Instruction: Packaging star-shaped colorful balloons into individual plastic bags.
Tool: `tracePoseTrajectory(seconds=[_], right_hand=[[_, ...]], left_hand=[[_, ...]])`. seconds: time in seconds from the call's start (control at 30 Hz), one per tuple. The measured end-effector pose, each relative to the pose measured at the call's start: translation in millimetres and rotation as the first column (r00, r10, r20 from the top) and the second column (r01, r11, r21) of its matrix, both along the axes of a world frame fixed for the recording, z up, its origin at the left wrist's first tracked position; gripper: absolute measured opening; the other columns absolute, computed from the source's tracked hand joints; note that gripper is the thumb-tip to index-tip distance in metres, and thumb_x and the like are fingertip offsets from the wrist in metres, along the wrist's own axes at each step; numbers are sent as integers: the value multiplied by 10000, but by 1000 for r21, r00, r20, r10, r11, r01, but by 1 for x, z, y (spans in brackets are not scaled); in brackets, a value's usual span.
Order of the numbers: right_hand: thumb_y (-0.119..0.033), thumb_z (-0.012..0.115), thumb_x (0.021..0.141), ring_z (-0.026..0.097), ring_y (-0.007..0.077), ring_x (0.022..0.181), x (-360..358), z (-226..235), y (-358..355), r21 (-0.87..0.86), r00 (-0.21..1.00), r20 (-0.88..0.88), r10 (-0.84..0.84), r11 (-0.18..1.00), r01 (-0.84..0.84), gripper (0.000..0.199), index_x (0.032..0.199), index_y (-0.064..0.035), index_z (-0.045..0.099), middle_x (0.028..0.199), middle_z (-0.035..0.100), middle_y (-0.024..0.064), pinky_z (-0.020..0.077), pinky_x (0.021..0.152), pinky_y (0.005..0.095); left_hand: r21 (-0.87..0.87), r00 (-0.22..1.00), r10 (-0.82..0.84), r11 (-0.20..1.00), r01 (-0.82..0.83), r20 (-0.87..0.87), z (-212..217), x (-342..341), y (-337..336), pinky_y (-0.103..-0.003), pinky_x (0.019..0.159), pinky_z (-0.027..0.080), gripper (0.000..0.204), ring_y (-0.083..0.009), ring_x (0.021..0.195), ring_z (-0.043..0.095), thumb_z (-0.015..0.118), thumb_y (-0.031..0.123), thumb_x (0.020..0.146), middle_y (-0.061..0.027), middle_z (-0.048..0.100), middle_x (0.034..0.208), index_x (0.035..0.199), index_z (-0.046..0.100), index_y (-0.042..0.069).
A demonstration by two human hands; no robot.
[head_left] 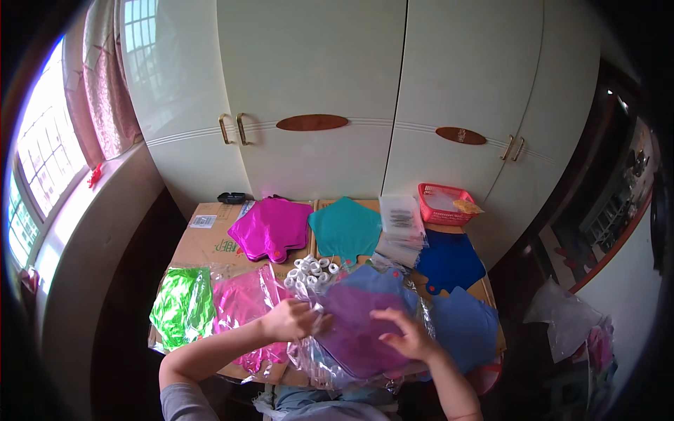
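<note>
Finding one: the purple sheet (pixel 364 326) lay at the lower centre of the frame, between my hands, blurred and apparently overlapping a blue sheet (pixel 385 276) at its upper edge. My left hand (pixel 291 321) was curled at the sheet's left side; blur and the curled fingers hid whether it pinched anything, so I could not tell. My right hand (pixel 405 335) stood wide, thumb and fingers apart, at the sheet's right side — contact could not be confirmed.

Finding two: clear wrap (pixel 307 359) lay crumpled below my left hand. White rings (pixel 307 272) sat in a loose heap just above that hand, and a pink sheet (pixel 242 302) lay to its left.

Assessment: thin, slippery material of this kind, in my judgement, called for a light fingertip hold near the rim, with the wide hand smoothing outward rather than pressing down. The wrap needed to be kept clear of the sheet's edge, since a snag could have creased it. The rings — close by — warranted a careful left wrist.
</note>
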State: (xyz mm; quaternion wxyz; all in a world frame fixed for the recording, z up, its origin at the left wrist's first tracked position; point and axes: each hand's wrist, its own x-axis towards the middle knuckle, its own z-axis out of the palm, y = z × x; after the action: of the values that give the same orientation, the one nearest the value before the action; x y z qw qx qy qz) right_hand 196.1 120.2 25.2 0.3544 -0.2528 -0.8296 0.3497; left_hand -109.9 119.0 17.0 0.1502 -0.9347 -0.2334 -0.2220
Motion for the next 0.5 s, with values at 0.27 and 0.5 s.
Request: tracePoseTrajectory(seconds=[0.27, 0.5], right_hand=[[-641, 595, 746, 453, 234, 1199, 60, 16, 29, -299, 818, -574, 34, 921, -248, 930, 1371, -22, 293, 1272, 488, 147, 322, 1013, 379], [-363, 592, 882, 545, 100, 807, 6, 59, 50, -249, 862, -461, -211, 963, 103, 443, 1145, -9, 543, 953, 606, 46, 435, 733, 244]], left_hand=[[-699, 874, 353, 715, -21, 335, 54, -31, -13, -324, 721, 527, 297, -189, 811, 656, 660, 120, 808, -69, 670, 1002, 1100, 618, 81], [-788, 715, 521, 611, 69, 467, 65, -47, -32, -255, 584, 468, 201, -76, 640, 558, 649, 122, 841, -36, 650, 757, 1014, 641, 20]])
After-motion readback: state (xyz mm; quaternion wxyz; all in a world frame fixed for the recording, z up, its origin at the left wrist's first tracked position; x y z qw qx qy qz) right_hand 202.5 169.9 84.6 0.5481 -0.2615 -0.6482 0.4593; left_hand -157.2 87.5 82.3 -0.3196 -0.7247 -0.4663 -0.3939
